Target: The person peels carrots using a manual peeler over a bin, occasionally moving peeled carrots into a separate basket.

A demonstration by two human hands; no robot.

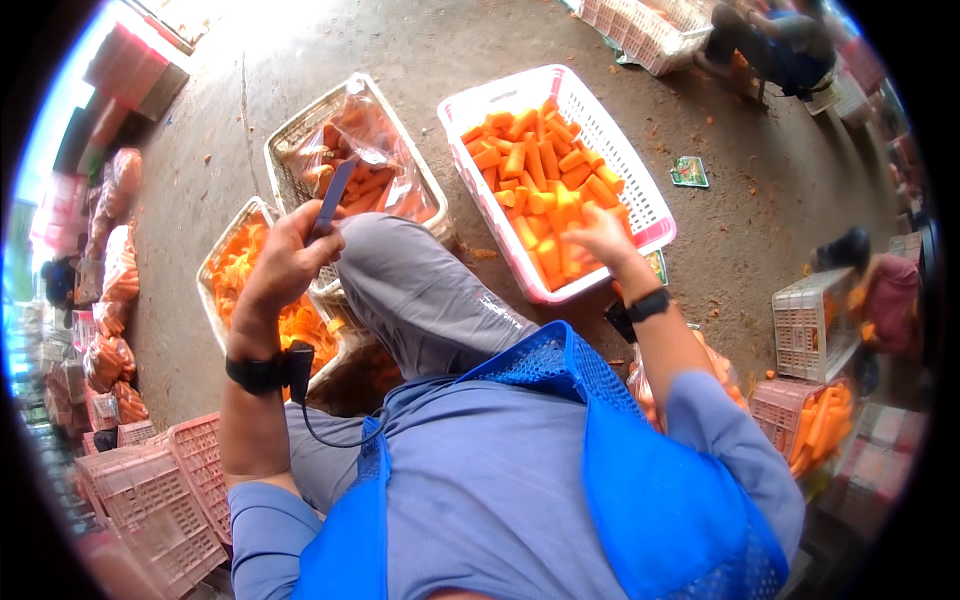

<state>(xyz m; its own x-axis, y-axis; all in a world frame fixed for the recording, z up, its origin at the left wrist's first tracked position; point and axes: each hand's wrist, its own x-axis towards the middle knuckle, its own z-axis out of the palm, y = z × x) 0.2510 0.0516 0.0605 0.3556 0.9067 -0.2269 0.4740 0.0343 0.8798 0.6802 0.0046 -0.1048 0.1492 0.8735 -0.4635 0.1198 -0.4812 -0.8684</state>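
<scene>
My left hand [290,258] is closed around a narrow, flat, dark-blue tool [337,192] that points up and away; its exact kind I cannot make out. Below that hand stands a pale basket [212,300] heaped with orange carrot peelings [240,262]. My right hand [604,240], slightly blurred, has its fingers spread over the near right part of a white and pink basket [655,235]. Peeled carrot pieces [540,165] fill this basket, and nothing shows in the hand. Beyond my knee, a cream basket [412,150] holds unpeeled carrots [385,190] partly under clear plastic.
Bagged carrots [122,265] line the left side, above stacked pink crates [150,520]. On the right, a crate [815,325] stands beside another person [890,300]; more carrots [825,425] lie nearer. One more person [790,45] sits at the far right. A green packet [690,172] lies on the floor.
</scene>
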